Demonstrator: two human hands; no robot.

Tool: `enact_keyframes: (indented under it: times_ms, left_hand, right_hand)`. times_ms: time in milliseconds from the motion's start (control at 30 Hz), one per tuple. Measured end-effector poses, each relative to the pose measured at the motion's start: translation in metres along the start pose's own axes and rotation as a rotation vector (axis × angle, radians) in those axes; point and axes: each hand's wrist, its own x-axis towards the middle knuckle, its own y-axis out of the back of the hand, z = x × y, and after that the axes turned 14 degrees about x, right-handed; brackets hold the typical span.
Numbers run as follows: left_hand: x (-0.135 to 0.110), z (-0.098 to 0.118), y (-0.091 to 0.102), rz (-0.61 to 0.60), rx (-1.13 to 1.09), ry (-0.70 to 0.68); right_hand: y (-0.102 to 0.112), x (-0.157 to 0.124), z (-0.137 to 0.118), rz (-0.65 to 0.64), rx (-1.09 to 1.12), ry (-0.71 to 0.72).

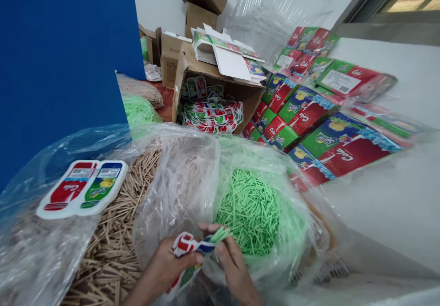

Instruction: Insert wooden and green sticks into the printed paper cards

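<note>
My left hand is closed around a small printed packet in red, white, green and blue. Fingers of my right hand pinch a small bunch of thin green sticks at the packet's right end. Whether the stick ends are inside the packet, I cannot tell. Just beyond my right hand, a clear plastic bag lies open around a heap of green sticks. To the left of my left hand is a heap of thin brown sticks, partly covered by plastic film.
A white-edged double packet with cola and lemon prints lies at left on the plastic. Beyond the bags, a tipped carton holds many flat printed packets. Wrapped printed boxes are stacked at right. A blue panel stands at left.
</note>
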Motion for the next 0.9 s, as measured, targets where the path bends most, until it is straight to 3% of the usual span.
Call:
enact_keyframes:
  times_ms: [100,233,367,467,700,833,900]
  left_hand:
    - [-0.004,0.006,0.006,-0.072,0.025,-0.013]
    - [-0.008,0.009,0.010,-0.047,0.015,-0.048]
    - [-0.013,0.005,0.011,-0.026,0.050,-0.062]
    - [-0.018,0.001,0.014,-0.028,0.057,-0.075]
    - [-0.034,-0.005,0.024,0.107,-0.129,-0.049]
    - [-0.045,0.002,0.038,0.054,-0.165,-0.079]
    - [-0.050,0.007,0.049,0.060,-0.091,-0.162]
  right_hand:
    - [0.000,-0.006,-0.013,0.060,-0.097,0.168]
    - [0.005,-0.006,-0.026,-0.156,-0.449,0.196]
    - [0.006,0.000,-0.033,-0.224,-0.532,0.286]
    - [0.002,0.001,-0.032,-0.292,-0.546,0.253]
    - [-0.019,-0.009,-0.004,-0.120,-0.387,-0.025]
    - [-0.026,-0.007,0.000,0.052,-0.346,0.011]
    - [-0.026,-0.004,-0.001,0.157,-0.324,0.047]
